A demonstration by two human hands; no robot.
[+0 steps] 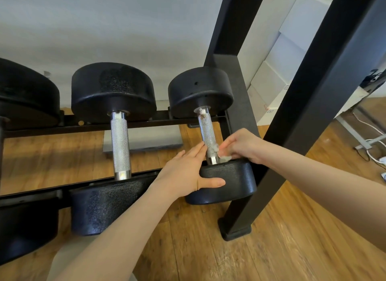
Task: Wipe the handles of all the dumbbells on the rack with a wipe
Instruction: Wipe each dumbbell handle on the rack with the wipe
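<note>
Three black dumbbells lie across the two rails of a low black rack, and the rightmost dumbbell sits at the rack's right end, just beside the upright post. The right hand pinches a crumpled pale wipe against the near end of that dumbbell's knurled metal handle. The left hand lies open and flat, fingers straight along the handle's left side, thumb pressed on the near weight head. The middle dumbbell rests untouched near the rack's centre.
</note>
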